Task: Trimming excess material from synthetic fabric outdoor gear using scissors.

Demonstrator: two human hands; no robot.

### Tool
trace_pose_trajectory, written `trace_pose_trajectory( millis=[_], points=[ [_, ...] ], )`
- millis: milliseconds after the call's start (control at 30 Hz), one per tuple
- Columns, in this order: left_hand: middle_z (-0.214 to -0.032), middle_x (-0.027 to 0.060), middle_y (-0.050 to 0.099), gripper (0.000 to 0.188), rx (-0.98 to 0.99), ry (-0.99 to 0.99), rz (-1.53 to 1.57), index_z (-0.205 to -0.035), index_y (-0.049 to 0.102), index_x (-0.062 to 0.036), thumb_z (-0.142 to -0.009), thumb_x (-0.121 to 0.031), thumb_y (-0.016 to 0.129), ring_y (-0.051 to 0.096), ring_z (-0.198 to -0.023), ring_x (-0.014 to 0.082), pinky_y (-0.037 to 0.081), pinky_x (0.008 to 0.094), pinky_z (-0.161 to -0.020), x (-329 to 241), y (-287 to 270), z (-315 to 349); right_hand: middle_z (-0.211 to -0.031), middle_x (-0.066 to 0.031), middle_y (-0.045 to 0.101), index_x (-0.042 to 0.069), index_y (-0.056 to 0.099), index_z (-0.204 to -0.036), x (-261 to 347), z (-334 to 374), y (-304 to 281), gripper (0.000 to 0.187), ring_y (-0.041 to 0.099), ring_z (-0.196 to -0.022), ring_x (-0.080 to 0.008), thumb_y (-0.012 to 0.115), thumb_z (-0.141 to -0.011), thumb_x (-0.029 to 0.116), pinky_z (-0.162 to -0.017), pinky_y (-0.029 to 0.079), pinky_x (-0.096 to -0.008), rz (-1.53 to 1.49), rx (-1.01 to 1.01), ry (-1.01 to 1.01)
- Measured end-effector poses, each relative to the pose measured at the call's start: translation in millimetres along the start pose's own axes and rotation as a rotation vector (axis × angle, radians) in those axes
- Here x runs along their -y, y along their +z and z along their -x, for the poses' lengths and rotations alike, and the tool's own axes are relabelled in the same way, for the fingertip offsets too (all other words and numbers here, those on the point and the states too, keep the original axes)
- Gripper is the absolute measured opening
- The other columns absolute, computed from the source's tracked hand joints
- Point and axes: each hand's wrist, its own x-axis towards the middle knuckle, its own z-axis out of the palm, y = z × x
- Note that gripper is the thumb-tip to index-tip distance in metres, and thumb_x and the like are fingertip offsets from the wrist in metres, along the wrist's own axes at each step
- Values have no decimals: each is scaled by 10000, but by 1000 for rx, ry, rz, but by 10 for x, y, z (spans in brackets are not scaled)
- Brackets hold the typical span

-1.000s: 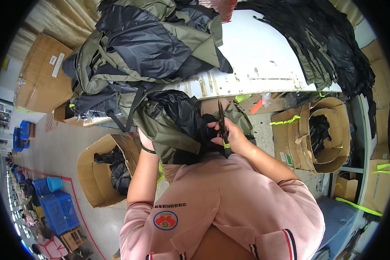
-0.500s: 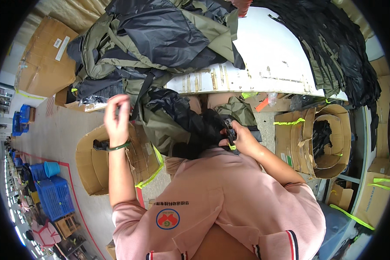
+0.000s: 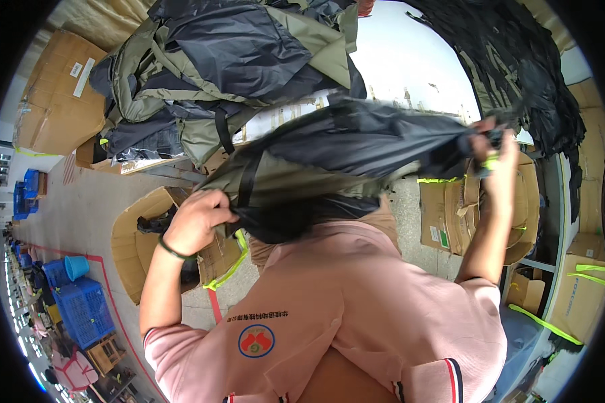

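White shows on the worktable across from me, its near edge streaked with brownish marks. A big heap of black and olive fabric covers its left part, and a darker heap of cloth strips spills down over its right end. The person bent toward it wears a pink polo shirt. Stretched in the air between both hands, above the lap and in front of the table edge, is a black-and-olive fabric piece, blurred. Cardboard surrounds the work: a tall carton left of the table, an open box on the floor under the left forearm, another open box behind the right one. Farther off at left stand a blue plastic crate and a light-blue bucket. The left hand pinches the piece's lower left edge between thumb and fingers. The right hand, smeared, is closed on the other end, along with dark scissors; I can't tell how the blades stand. A dark green bangle circles the left wrist.
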Motion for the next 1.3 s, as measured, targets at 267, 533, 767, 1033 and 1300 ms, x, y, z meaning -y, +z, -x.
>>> trace_pose_trajectory(
  millis=[267,533,767,1033,1300],
  points=[
    [-884,58,580,355,249,2,-167,-925,695,-103,-574,-53,715,583,-846,281,427,359,-717,-184,22,-27,-976,-108,640,25,534,-1028,480,-648,-239,253,625,-919,-188,627,-794,3,-828,485,-307,175,43,-282],
    [-1010,115,618,411,391,-182,508,-1130,606,-36,-772,-185,742,599,-935,232,474,330,-826,155,338,-204,-820,-131,610,9,532,-951,-583,-454,744,308,600,-814,-176,753,-756,95,-768,473,-305,527,132,-179],
    [-1077,145,589,232,-234,-77,208,-1093,597,-34,-865,-63,565,568,-995,321,452,362,-862,629,839,-748,-854,-49,592,19,539,-970,-1140,274,836,320,658,-836,-135,525,-718,-177,-692,504,-259,-68,489,204],
    [-995,91,579,381,-84,-65,109,-1102,593,-124,-743,-125,721,547,-950,302,440,379,-836,1183,1129,-1006,-881,-85,577,31,504,-922,-1536,685,1009,350,590,-823,-205,700,-653,-74,-729,473,-325,229,427,44],
    [-723,12,407,488,124,-340,447,-1060,528,-104,-657,-69,801,426,-677,138,380,275,-610,1242,1243,-1054,-817,20,564,51,519,-896,-1457,460,744,272,533,-749,-64,754,-761,24,-704,452,-219,-161,605,301]
  ],
)
